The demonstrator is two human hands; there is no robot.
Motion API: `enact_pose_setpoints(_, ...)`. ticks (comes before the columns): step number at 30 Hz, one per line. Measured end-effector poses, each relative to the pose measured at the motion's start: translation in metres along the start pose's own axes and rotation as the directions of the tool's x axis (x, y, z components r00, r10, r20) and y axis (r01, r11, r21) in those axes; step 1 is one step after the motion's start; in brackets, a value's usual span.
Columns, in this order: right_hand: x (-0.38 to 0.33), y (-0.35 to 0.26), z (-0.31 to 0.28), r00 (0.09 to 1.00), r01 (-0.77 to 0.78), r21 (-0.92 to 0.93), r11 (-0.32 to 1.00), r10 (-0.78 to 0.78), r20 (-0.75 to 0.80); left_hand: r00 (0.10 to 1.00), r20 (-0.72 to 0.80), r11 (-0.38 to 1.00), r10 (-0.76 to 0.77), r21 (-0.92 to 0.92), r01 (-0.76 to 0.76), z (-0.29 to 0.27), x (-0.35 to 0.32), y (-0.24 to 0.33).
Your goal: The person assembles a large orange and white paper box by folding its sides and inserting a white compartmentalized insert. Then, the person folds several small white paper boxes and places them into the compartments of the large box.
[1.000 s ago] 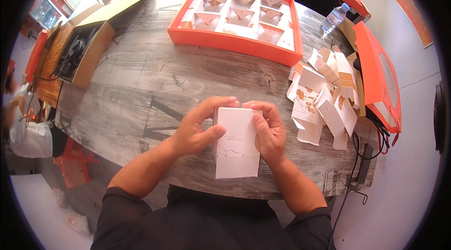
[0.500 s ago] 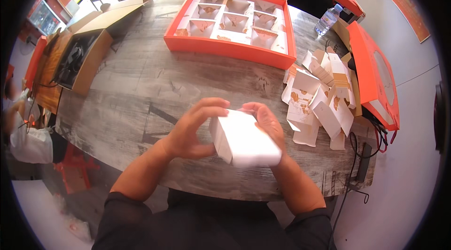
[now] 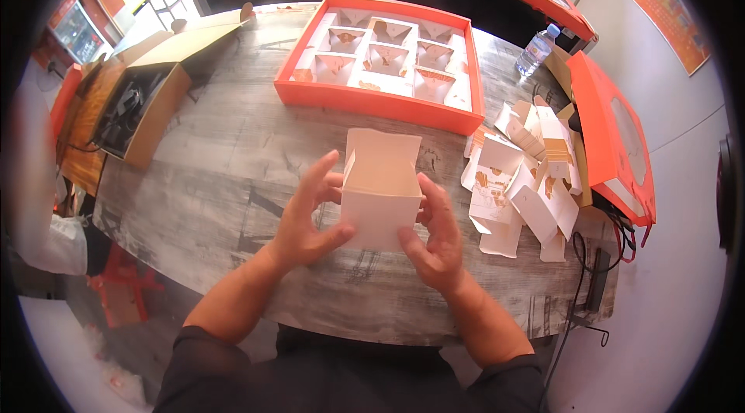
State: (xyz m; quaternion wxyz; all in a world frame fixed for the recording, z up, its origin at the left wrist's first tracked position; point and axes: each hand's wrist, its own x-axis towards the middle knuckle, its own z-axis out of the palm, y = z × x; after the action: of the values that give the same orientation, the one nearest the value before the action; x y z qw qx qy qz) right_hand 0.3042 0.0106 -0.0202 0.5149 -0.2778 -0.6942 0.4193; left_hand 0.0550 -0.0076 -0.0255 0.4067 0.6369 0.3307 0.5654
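A small white paper carton (image 3: 379,221) stands between my hands above the near middle of the table, its opening facing up and a flap standing at the far side. My left hand (image 3: 306,215) grips its left side, thumb at the front edge and index finger stretched away from the wall. On the right side, my right hand (image 3: 437,238) holds it with the thumb on the front corner and the fingers along the side. Beyond it lies a shallow red box (image 3: 380,107) with a white divider insert (image 3: 380,58) forming several square compartments.
Folded white cartons (image 3: 497,180) lie heaped at the right, beside a red box with a round window (image 3: 613,134). A water bottle (image 3: 537,51) stands behind them. An opened brown cardboard box (image 3: 159,114) sits at the left. A black cable (image 3: 578,281) hangs over the right edge.
The carton has been turned from a tilted, smooth-side-up position to upright, its opening now showing. Both hands have shifted to its two sides. At the far left a person's arm has moved.
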Motion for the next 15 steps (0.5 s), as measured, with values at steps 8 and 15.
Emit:
enact_pose_setpoints(8,0.0004,-0.0068,-0.0011,0.997,-0.038,0.060,0.997,0.034,0.063,0.990,0.124,0.997,-0.071,-0.016,0.074,-0.0051,-0.0022,0.0054)
enact_pose_setpoints(15,-0.0022,-0.0061,-0.0014,0.994,-0.079,-0.075,0.994,0.084,0.065,0.996,0.084,0.992,-0.032,0.127,0.022,-0.0057,-0.0009,0.0013)
